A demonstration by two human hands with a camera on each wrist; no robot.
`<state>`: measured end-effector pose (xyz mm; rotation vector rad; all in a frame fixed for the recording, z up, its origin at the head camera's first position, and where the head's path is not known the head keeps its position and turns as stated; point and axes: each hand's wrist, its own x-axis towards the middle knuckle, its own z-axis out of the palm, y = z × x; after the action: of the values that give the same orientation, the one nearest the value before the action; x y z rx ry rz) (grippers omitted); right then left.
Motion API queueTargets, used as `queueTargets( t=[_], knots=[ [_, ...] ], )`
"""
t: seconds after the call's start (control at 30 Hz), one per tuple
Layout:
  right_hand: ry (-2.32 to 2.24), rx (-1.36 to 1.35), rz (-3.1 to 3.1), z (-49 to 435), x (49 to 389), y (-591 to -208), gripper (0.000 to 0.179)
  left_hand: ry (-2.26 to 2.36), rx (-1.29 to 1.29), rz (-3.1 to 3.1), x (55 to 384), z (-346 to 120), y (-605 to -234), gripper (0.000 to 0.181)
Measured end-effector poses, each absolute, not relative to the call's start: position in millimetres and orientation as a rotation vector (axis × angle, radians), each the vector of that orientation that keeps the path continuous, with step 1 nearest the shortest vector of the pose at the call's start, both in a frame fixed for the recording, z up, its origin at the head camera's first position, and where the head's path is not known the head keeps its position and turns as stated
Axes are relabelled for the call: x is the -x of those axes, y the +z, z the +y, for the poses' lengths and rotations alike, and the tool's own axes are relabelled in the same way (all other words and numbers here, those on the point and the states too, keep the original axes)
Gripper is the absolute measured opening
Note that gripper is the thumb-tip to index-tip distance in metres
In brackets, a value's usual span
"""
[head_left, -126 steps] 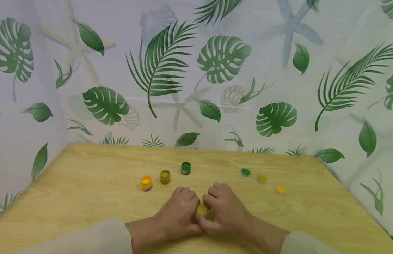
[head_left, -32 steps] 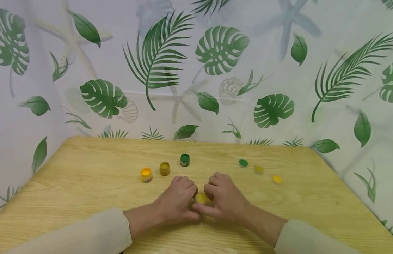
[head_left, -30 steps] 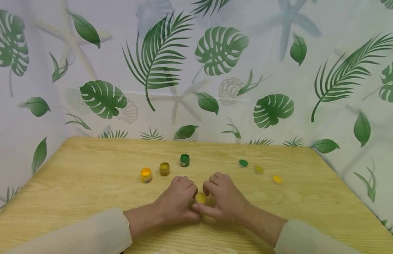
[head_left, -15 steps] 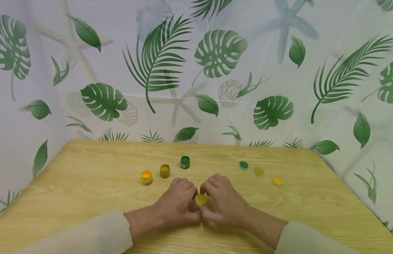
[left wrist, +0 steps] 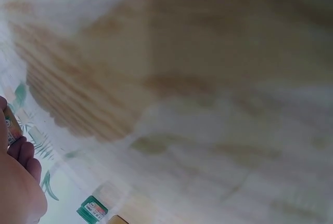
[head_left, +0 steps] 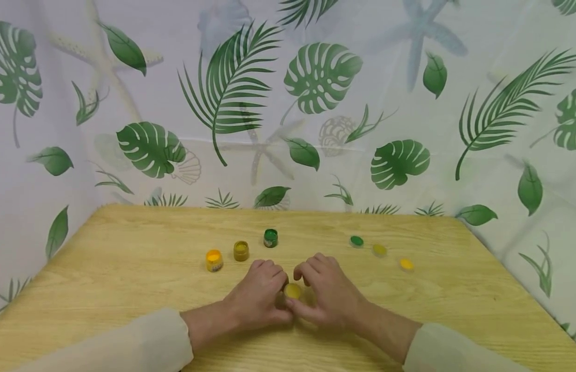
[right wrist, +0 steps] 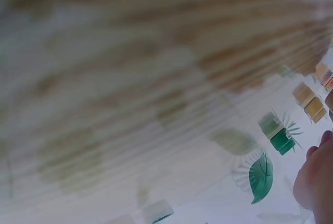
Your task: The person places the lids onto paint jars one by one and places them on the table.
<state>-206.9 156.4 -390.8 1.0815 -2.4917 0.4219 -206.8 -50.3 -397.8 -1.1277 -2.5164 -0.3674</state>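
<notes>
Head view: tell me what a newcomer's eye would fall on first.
Probably on the white backdrop with large green leaf prints rising behind the light wood-grain table. Next come the curled left hand and right hand around a small round yellow-topped jar near lower centre. Farther back stand an open yellow jar, olive jar and green jar at left; a flat green lid, olive lid and yellow lid lie at right.

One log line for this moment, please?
left hand: grips yellow-topped jar | right hand: at same jar | beyond: three open jars, three lids
</notes>
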Motion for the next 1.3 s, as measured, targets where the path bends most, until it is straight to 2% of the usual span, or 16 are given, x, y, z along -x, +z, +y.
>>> queueTargets(
  t=[0.57,1.1,1.3],
  knots=[
    [0.367,-1.154,-2.424,156.3,207.8,-396.3,0.025,-0.387,1.138,-2.473,207.0,-49.8,-402.4,0.032],
    [0.263,-1.116,-2.480,152.9,204.1,-394.4,0.027,-0.307,1.184,-2.432,207.5,-48.7,-402.7,0.037],
    [0.256,-1.086,-2.454,153.2,204.6,-394.8,0.037,-0.287,1.196,-2.406,206.0,-45.3,-403.3,0.042]
  ],
)
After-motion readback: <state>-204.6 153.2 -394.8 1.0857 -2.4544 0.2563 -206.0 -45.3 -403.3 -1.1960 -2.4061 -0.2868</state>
